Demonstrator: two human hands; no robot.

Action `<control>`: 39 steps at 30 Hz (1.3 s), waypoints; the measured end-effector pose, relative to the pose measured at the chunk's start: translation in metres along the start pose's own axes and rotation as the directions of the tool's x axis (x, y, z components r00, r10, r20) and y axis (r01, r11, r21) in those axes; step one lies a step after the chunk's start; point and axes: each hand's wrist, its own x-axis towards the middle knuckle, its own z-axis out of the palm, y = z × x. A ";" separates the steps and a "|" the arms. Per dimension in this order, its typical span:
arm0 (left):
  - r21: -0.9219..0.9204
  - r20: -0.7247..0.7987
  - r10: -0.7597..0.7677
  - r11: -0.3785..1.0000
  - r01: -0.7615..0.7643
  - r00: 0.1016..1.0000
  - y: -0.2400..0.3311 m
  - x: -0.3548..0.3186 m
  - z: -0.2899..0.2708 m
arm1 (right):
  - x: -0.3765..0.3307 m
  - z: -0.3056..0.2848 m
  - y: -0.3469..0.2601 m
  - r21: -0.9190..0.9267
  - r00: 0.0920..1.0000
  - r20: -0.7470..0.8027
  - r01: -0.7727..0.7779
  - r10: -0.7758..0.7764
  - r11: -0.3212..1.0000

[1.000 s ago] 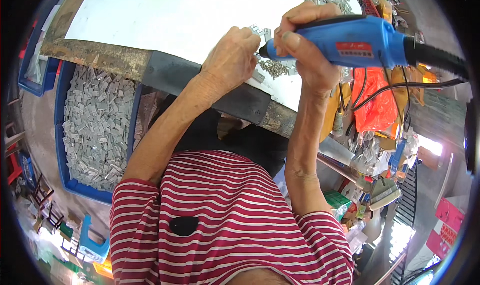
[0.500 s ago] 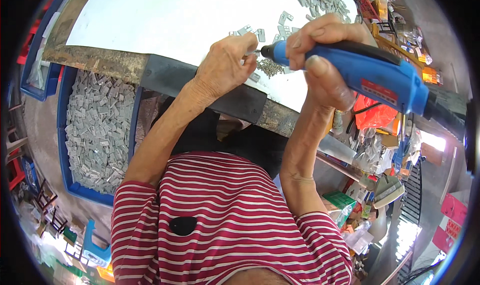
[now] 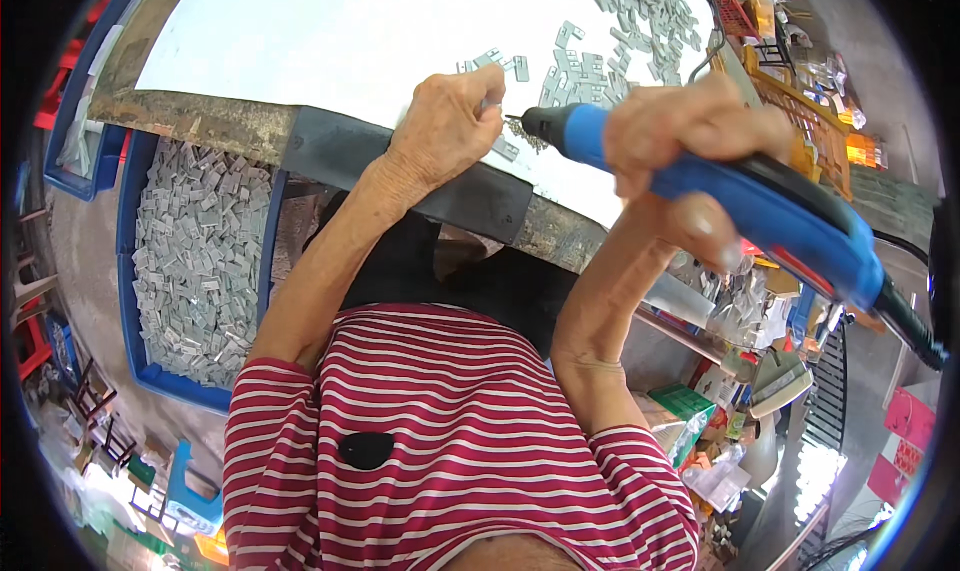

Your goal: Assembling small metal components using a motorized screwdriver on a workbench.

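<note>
My right hand [image 3: 685,151] is wrapped round a blue and black electric screwdriver [image 3: 760,206], whose cable leaves its back end at the right. The screwdriver's thin bit points left, close to my left hand [image 3: 445,126]. That hand is closed in a pinch over the table's near edge; what its fingers hold is mostly hidden. A small heap of screws [image 3: 533,139] lies under the screwdriver's nose, partly covered by it. Beyond the hands, several flat grey pieces with holes [image 3: 580,76] lie on the white sheet [image 3: 300,41].
A bigger pile of grey pieces [image 3: 640,11] covers the table's far right. Below the table's left side stands a blue crate [image 3: 128,301] full of small grey parts [image 3: 200,261]. A dark metal plate [image 3: 340,151] runs along the near edge. Clutter and an orange crate [image 3: 800,111] stand at the right.
The screwdriver and my right hand have shifted right, drawing the bit back from my left fingers; its rear end has dipped. My left hand has barely moved and stays pinched.
</note>
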 end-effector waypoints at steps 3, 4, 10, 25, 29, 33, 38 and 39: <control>-0.059 -0.035 -0.025 0.998 0.023 0.999 -0.001 -0.003 -0.004 | -0.004 -0.004 -0.007 -0.029 0.995 -0.097 0.027 -0.030 0.999; -0.114 -0.061 -0.070 0.992 0.062 0.996 -0.001 -0.004 -0.005 | -0.009 -0.003 -0.005 -0.024 0.983 -0.179 0.033 -0.037 0.999; -0.165 -0.251 -0.065 0.986 0.024 0.966 0.015 -0.027 -0.032 | -0.028 0.010 0.013 0.094 0.818 -0.575 0.040 0.021 0.995; -0.108 -0.614 -0.456 0.857 0.504 0.644 -0.097 -0.202 -0.186 | -0.026 0.032 0.042 0.084 0.771 -0.631 -0.044 0.087 0.995; 0.030 -0.648 -0.436 0.804 0.593 0.624 -0.131 -0.247 -0.217 | -0.023 0.037 0.053 0.042 0.772 -0.630 -0.072 0.082 0.997; 0.305 -0.722 -0.289 0.683 0.663 0.629 -0.126 -0.247 -0.216 | -0.021 0.038 0.057 -0.008 0.752 -0.653 -0.120 0.086 0.993; 0.439 -0.656 -0.102 0.755 0.488 0.748 -0.067 -0.179 -0.183 | -0.017 0.039 0.053 0.051 0.726 -0.684 -0.051 0.072 0.997; 0.431 -0.621 -0.062 0.806 0.406 0.782 -0.051 -0.156 -0.167 | -0.015 0.041 0.052 0.058 0.682 -0.729 -0.031 0.064 0.998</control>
